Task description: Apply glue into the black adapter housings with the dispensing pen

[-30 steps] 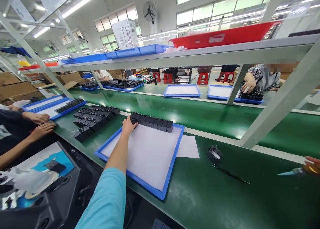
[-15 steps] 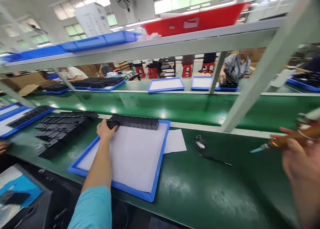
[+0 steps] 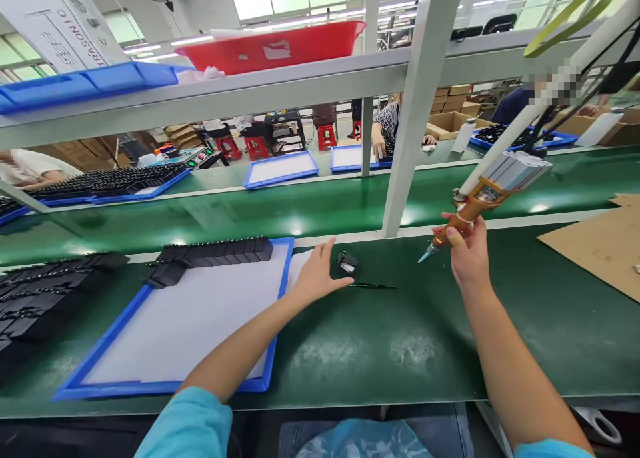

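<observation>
My left hand [image 3: 317, 271] reaches over the green bench with thumb and fingers spread, holding nothing. Just beyond its fingers lies a small black housing [image 3: 347, 261] with a pale piece in it, and a thin black cable [image 3: 375, 286] is beside the thumb. My right hand [image 3: 467, 248] grips an orange-brown handheld tool [image 3: 465, 217] with a pale blue pointed nozzle, tip angled down-left above the bench. Left of my hands, a blue tray [image 3: 270, 358] lined with white sheet bears a row of black blocks [image 3: 225, 253] along its far edge, plus one block [image 3: 167, 273] at its left corner.
Stacked black blocks [image 3: 45, 298] fill the bench's left side. A cardboard sheet [image 3: 600, 245] lies at the right. A metal post [image 3: 413, 111] rises behind the bench, under a shelf with a red bin [image 3: 280, 48]. Across the green conveyor [image 3: 320, 211], people work at trays.
My left hand has left the black block at the tray's corner, moved right and opened near the small housing. My right hand brings the tool leftward. The camera view has turned right.
</observation>
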### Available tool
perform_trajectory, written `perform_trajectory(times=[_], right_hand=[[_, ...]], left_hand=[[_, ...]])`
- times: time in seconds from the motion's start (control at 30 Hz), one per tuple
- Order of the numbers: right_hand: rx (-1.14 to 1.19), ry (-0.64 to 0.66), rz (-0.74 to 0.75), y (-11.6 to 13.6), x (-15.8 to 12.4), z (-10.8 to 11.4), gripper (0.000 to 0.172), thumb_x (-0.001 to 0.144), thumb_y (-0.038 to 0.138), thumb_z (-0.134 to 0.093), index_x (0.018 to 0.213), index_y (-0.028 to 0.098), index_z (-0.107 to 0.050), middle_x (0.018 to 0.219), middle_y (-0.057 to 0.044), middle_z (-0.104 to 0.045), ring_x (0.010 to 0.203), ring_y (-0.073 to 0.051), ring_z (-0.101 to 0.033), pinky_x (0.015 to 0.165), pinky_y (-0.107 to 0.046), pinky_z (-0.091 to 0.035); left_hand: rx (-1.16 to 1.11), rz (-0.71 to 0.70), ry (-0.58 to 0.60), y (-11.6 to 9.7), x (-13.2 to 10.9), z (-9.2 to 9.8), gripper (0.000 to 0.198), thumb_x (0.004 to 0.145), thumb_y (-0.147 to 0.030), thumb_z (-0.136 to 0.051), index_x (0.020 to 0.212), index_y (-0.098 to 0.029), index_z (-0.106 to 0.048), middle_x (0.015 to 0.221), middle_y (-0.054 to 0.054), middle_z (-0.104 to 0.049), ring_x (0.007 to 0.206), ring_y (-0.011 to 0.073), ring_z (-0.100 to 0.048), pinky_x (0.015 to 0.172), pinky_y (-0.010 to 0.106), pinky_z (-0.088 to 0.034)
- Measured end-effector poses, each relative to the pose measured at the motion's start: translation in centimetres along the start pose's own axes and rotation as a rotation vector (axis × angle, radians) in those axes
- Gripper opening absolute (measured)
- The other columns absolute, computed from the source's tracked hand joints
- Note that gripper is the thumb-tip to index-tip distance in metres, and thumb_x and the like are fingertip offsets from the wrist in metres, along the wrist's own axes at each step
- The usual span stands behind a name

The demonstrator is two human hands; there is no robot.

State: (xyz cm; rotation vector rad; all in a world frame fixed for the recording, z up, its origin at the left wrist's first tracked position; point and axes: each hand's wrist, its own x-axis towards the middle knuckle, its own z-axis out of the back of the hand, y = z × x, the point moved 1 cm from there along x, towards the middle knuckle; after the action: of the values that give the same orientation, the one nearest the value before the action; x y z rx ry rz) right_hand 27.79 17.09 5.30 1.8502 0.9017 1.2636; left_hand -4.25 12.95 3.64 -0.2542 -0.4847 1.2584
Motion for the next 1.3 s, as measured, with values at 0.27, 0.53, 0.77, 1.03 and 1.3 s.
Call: perform_trajectory(times=[0.27, 0.53, 0.77, 1.03, 1.3], right_hand=[[0.012, 0.0, 0.007, 0.2, -0.3, -0.4, 0.047, 0.078, 0.035, -0.069, 0.12, 0.034, -0.048, 0.112, 0.001, -0.061, 0.076, -0.013, -0.066, 0.073, -0.031, -0.056], [0.151, 0.029, -0.038, 1.9, -1.6, -2.5, 0.031, 0.077, 0.035, -0.068, 0.104, 0.029, -0.052, 0.103, 0.002, -0.064, 0.052, -0.007, -0.056, 0.051, -0.024, -0.05], [0.229, 0.096, -0.102, 3.2, -3.6, -4.9, 0.031, 0.077, 0.037, -0.068, 0.103, 0.028, -0.053, 0.099, 0.001, -0.064, 0.051, -0.008, -0.054, 0.052, -0.026, -0.049], [0.256, 0.164, -0.143, 5.2, -7.2, -7.3, 0.03, 0.081, 0.044, -0.062, 0.106, 0.029, -0.058, 0.1, -0.001, -0.063, 0.052, -0.008, -0.055, 0.051, -0.026, -0.05], [0.356, 0.228, -0.238, 8.6, -11.0, -10.3, 0.04, 0.072, 0.053, -0.067, 0.107, 0.033, -0.063, 0.094, -0.002, -0.061, 0.039, -0.009, -0.045, 0.032, -0.029, -0.035]], left_hand=[[-0.193, 0.047, 0.14, -1.6, 0.5, 0.0, 0.095, 0.071, -0.031, -0.072, 0.148, -0.022, -0.019, 0.122, 0.012, -0.054, 0.109, 0.027, -0.057, 0.093, 0.043, -0.047], [-0.471, -0.145, 0.574, -3.0, -8.5, 4.0, 0.093, 0.069, -0.019, -0.069, 0.147, -0.034, -0.021, 0.129, 0.005, -0.054, 0.113, 0.021, -0.056, 0.103, 0.043, -0.044], [-0.465, -0.044, 0.316, -4.0, -13.6, 0.6, 0.094, 0.075, -0.026, -0.069, 0.15, -0.034, -0.013, 0.148, 0.007, -0.039, 0.133, 0.0238, -0.042, 0.11, 0.046, -0.038], [-0.742, 0.248, -0.191, -3.9, -16.1, -3.8, 0.065, 0.085, -0.035, -0.061, 0.142, -0.031, -0.03, 0.134, 0.009, -0.052, 0.116, 0.0216, -0.056, 0.093, 0.038, -0.052], [-0.68, 0.324, -0.328, -4.7, -17.7, -4.0, 0.03, 0.093, -0.041, -0.046, 0.103, -0.022, -0.068, 0.115, 0.008, -0.067, 0.11, 0.0215, -0.061, 0.097, 0.039, -0.049]])
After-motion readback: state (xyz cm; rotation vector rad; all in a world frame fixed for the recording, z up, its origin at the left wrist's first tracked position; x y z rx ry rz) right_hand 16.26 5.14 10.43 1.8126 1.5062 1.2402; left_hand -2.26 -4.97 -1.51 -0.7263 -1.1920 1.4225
